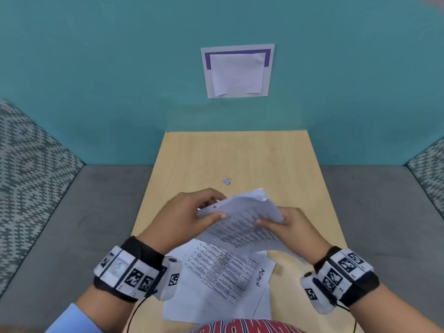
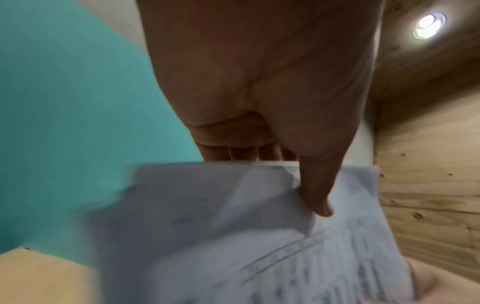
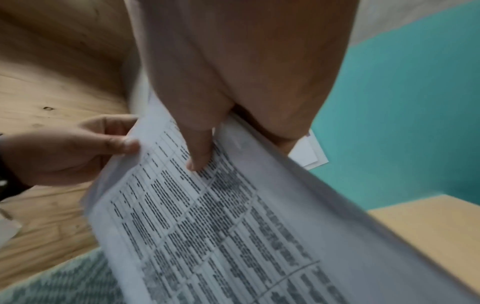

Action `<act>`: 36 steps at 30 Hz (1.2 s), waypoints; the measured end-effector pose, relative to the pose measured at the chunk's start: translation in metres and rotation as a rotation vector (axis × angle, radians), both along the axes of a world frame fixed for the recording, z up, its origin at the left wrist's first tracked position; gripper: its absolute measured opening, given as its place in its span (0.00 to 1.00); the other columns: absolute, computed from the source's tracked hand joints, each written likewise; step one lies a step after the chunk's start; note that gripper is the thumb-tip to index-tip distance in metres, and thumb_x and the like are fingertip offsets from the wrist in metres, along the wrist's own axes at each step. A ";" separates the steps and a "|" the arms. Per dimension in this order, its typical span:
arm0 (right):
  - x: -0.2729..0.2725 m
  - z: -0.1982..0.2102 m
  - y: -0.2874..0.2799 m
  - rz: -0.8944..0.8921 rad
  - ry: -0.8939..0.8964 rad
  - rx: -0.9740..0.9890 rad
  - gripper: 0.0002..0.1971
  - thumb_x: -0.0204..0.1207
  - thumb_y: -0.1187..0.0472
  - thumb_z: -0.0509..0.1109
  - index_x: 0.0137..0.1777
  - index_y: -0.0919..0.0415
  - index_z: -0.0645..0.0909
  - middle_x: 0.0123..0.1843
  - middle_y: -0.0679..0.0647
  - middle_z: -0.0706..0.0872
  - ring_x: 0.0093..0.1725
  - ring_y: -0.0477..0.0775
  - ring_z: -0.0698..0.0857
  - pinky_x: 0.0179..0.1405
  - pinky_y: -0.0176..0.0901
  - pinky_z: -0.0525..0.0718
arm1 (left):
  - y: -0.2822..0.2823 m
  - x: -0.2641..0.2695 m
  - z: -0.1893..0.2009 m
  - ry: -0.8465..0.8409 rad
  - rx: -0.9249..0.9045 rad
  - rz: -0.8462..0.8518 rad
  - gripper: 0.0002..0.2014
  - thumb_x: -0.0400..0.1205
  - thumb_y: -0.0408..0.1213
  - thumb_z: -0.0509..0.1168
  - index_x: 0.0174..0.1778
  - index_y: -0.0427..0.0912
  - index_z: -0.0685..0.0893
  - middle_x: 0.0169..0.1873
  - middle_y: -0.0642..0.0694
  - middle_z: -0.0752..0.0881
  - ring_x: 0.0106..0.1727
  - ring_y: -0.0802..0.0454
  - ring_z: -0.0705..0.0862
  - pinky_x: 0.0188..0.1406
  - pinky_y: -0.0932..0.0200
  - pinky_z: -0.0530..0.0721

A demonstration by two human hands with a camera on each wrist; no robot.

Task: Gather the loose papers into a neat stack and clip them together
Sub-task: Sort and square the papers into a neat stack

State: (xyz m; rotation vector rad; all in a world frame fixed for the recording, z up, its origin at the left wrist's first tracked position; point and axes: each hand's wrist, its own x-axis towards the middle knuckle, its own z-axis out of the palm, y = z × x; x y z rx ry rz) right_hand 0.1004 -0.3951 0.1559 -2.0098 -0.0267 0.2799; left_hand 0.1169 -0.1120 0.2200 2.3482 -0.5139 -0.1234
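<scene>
Blurring softens the print on the held papers (image 1: 242, 222) in both wrist views, and none of the text can be read; the far fingers of each hand sit behind the sheets and are hidden. How many sheets are in the held bundle cannot be told. The left hand (image 1: 189, 218) pinches the bundle's left edge, thumb on top and fingers curled behind, and the right hand (image 1: 292, 228) pinches its right edge the same way, thumb (image 3: 198, 156) pressed on the printed face. Both hands hold the bundle tilted above the table (image 1: 276, 164), wrists level with each other, each wearing a black band with square markers. The held sheets are thin white paper with dense table print, their far corner crumpled. Below the grip, nearer the person, more papers (image 1: 216, 284) lie loosely fanned on the pale wood-grain tabletop, one bearing handwriting at its edge. Beyond the grip, apart from the hands, a small binder clip (image 1: 226, 181) lies on the table.
</scene>
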 end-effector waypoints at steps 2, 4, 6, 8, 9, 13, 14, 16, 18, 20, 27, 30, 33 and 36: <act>-0.006 0.014 -0.011 -0.058 0.019 0.156 0.04 0.78 0.60 0.81 0.45 0.60 0.95 0.45 0.53 0.98 0.45 0.47 0.96 0.48 0.46 0.91 | 0.012 -0.004 0.012 0.054 -0.095 0.042 0.06 0.81 0.47 0.81 0.51 0.56 0.93 0.43 0.63 0.95 0.43 0.68 0.90 0.45 0.65 0.85; -0.012 0.027 -0.019 -0.111 0.042 0.296 0.05 0.77 0.63 0.81 0.52 0.61 0.95 0.50 0.54 0.98 0.51 0.51 0.97 0.54 0.43 0.93 | 0.016 -0.011 0.019 0.106 -0.316 0.109 0.06 0.77 0.40 0.83 0.45 0.52 0.94 0.39 0.62 0.94 0.39 0.69 0.87 0.41 0.71 0.83; -0.019 0.033 -0.021 -0.146 0.037 0.384 0.06 0.76 0.67 0.81 0.51 0.61 0.95 0.49 0.53 0.99 0.50 0.49 0.97 0.50 0.39 0.94 | 0.014 -0.016 0.015 0.175 -0.555 0.146 0.10 0.73 0.36 0.87 0.45 0.51 0.95 0.40 0.58 0.95 0.41 0.65 0.89 0.44 0.69 0.86; -0.025 0.028 -0.020 -0.135 0.048 0.414 0.10 0.74 0.69 0.82 0.54 0.61 0.94 0.51 0.53 0.98 0.51 0.49 0.97 0.50 0.37 0.93 | 0.008 -0.020 -0.007 0.294 -0.687 0.160 0.18 0.70 0.33 0.89 0.53 0.51 0.95 0.48 0.49 0.97 0.49 0.55 0.93 0.51 0.59 0.92; -0.028 0.018 -0.020 -0.112 0.056 0.404 0.13 0.73 0.69 0.83 0.57 0.62 0.93 0.53 0.54 0.98 0.53 0.51 0.97 0.53 0.41 0.93 | 0.005 -0.022 -0.027 0.368 -0.699 0.163 0.22 0.70 0.32 0.88 0.58 0.47 0.94 0.53 0.44 0.97 0.53 0.49 0.94 0.56 0.53 0.93; -0.038 -0.035 -0.014 -0.155 0.136 0.372 0.20 0.69 0.66 0.87 0.62 0.63 0.91 0.57 0.60 0.97 0.61 0.65 0.94 0.63 0.59 0.92 | -0.010 -0.033 -0.097 0.557 -0.587 0.251 0.20 0.73 0.29 0.87 0.60 0.44 0.93 0.51 0.44 0.96 0.56 0.45 0.93 0.53 0.59 0.91; -0.040 -0.041 -0.012 -0.186 0.150 0.362 0.21 0.68 0.62 0.87 0.61 0.63 0.91 0.56 0.60 0.97 0.61 0.65 0.94 0.64 0.62 0.91 | -0.013 -0.035 -0.105 0.553 -0.568 0.273 0.17 0.75 0.30 0.86 0.58 0.43 0.94 0.49 0.42 0.96 0.55 0.46 0.92 0.51 0.61 0.90; -0.039 -0.050 -0.010 -0.220 0.151 0.336 0.20 0.67 0.53 0.87 0.57 0.60 0.93 0.53 0.60 0.97 0.57 0.64 0.95 0.64 0.67 0.90 | -0.018 -0.034 -0.107 0.533 -0.585 0.310 0.14 0.76 0.31 0.85 0.56 0.42 0.94 0.52 0.37 0.96 0.54 0.45 0.93 0.49 0.61 0.90; -0.036 -0.044 -0.008 -0.234 0.148 0.350 0.14 0.72 0.54 0.85 0.55 0.60 0.94 0.51 0.62 0.97 0.54 0.65 0.96 0.62 0.68 0.91 | -0.022 -0.029 -0.098 0.500 -0.592 0.284 0.11 0.77 0.32 0.85 0.52 0.46 0.96 0.52 0.39 0.96 0.50 0.49 0.93 0.47 0.59 0.90; -0.035 -0.034 -0.007 -0.228 0.126 0.394 0.11 0.77 0.59 0.82 0.56 0.63 0.93 0.51 0.62 0.97 0.54 0.63 0.96 0.56 0.59 0.94 | -0.024 -0.027 -0.086 0.453 -0.591 0.262 0.09 0.78 0.34 0.84 0.49 0.50 0.96 0.49 0.43 0.96 0.47 0.53 0.93 0.47 0.59 0.89; -0.044 -0.038 -0.007 -0.176 0.081 0.472 0.12 0.76 0.72 0.80 0.60 0.67 0.92 0.52 0.56 0.98 0.53 0.52 0.97 0.47 0.33 0.90 | -0.023 -0.033 -0.089 0.463 -0.720 0.304 0.17 0.75 0.35 0.84 0.61 0.49 0.97 0.59 0.51 0.97 0.62 0.54 0.95 0.61 0.60 0.92; -0.043 -0.063 -0.005 -0.284 0.162 0.422 0.19 0.72 0.61 0.85 0.61 0.64 0.90 0.52 0.56 0.98 0.56 0.61 0.96 0.47 0.40 0.92 | -0.027 -0.036 -0.105 0.509 -0.636 0.333 0.12 0.80 0.32 0.81 0.59 0.45 0.97 0.55 0.46 0.98 0.57 0.52 0.96 0.58 0.55 0.91; -0.034 -0.056 -0.003 -0.293 0.106 0.363 0.10 0.77 0.58 0.82 0.56 0.59 0.93 0.49 0.61 0.97 0.52 0.63 0.96 0.52 0.51 0.93 | -0.030 -0.031 -0.105 0.440 -0.621 0.375 0.06 0.81 0.33 0.81 0.52 0.47 0.98 0.49 0.41 0.98 0.48 0.52 0.96 0.54 0.51 0.92; -0.031 -0.042 -0.008 -0.279 0.058 0.424 0.09 0.78 0.61 0.81 0.57 0.59 0.93 0.49 0.56 0.98 0.51 0.53 0.97 0.53 0.44 0.93 | -0.028 -0.024 -0.095 0.405 -0.724 0.381 0.10 0.79 0.30 0.82 0.55 0.42 0.97 0.48 0.44 0.99 0.48 0.54 0.96 0.52 0.59 0.93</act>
